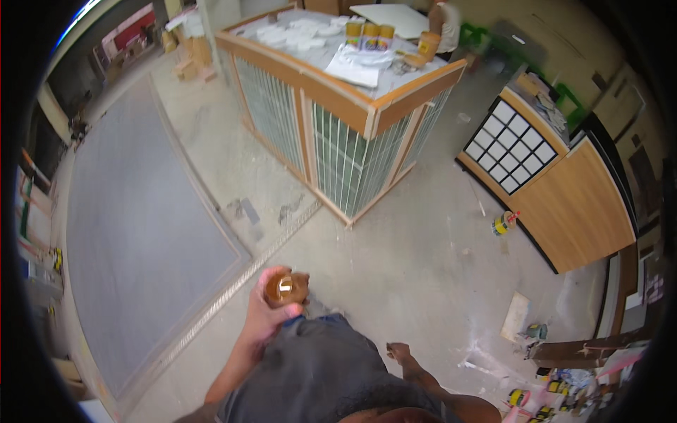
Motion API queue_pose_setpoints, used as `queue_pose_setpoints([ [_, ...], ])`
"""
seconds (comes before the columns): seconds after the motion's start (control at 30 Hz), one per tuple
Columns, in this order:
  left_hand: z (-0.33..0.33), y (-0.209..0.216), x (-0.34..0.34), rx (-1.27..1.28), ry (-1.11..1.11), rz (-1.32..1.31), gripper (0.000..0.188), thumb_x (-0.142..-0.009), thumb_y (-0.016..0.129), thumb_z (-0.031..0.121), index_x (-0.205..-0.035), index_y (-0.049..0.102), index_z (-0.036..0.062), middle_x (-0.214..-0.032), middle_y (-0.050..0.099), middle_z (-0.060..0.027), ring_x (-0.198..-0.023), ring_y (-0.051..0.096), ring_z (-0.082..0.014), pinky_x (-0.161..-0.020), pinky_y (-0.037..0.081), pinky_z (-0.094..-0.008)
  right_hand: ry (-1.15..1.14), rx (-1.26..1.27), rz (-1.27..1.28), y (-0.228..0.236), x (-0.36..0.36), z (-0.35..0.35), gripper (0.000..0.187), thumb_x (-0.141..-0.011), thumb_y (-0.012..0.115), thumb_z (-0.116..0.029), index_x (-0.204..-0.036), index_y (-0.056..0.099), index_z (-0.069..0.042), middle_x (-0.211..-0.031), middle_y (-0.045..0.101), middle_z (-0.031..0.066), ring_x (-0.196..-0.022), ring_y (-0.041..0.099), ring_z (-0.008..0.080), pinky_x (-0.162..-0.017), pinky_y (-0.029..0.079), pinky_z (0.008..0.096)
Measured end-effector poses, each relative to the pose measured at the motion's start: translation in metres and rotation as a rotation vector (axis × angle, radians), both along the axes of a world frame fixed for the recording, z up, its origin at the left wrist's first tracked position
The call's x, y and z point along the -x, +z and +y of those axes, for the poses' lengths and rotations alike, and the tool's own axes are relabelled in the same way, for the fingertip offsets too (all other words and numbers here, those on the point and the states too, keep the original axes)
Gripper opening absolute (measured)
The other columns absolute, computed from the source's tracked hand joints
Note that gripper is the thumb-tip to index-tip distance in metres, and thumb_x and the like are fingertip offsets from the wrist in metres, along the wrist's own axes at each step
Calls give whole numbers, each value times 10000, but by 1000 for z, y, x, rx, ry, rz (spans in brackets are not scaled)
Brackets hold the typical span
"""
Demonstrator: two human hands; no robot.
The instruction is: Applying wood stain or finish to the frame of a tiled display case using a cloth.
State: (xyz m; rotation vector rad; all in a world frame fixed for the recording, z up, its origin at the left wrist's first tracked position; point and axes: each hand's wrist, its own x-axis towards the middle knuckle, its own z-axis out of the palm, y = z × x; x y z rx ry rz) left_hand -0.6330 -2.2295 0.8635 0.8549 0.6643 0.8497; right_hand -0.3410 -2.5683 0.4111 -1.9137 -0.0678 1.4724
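A round amber-brown container (285, 287) with a bright glint on its face is in the left hand (266, 310), held at the near middle of the scene, just left of centre, above the floor (402, 261). The fingers and thumb of that hand wrap its left side and near edge, a firm grip. The right hand (399, 350) hangs well apart, to the right of the dark grey clothing (310, 374), its fingers loosely curled; whether it is closed on anything, I cannot tell. To the left lies a broad grey panel (148, 211), edged by a pale ridged strip (218, 303). Beyond the hands, toward the far side, stands a wood-trimmed counter (324, 99) with slatted green sides; on it are three yellow cans (369, 37), a white sheet (349, 68) and an orange-brown tub (427, 46), with another person (446, 29) behind. On the right, a wooden cabinet (578, 201) carries a black-framed grid of white squares (509, 144); a yellow can (502, 224) stands on the floor just beside it. Nearer on the right are a pale board (515, 317) and a jumble of small cans (518, 397).
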Motion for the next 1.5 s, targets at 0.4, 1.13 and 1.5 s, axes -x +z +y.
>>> queue_pose_setpoints([
  [0.4, 39, 12, 2, -98, -1, 59, 812, -650, 955, 137, -1315, 491, 106, -1285, 625, -150, -1142, 638, -234, -978, 536, -376, -39, 86, 60, 10, 16, 32, 257, -928, 701, -252, -1041, 708, -22, -871, 706, 66, -727, 684, 212, -627, 544, 343],
  [1.13, 335, -58, 118, -271, -18, 99, 726, -679, 893, -25, -1302, 526, 46, -1314, 587, -100, -1246, 558, -200, -1081, 454, -356, 350, -311, -484, 267, 109, 537, 219, -978, 654, -157, -1124, 679, 5, -868, 681, 47, -731, 636, 117, -665, 518, 265],
  [1.5, 457, -76, 78, -369, -236, 249, 709, -683, 882, -36, -1305, 553, 50, -1331, 580, -93, -1256, 556, -215, -1089, 448, -359, 432, -847, -926, 449, 180, 675, 173, -886, 696, 15, -1057, 674, 28, -1055, 687, 125, -876, 691, 206, -754, 550, 311],
])
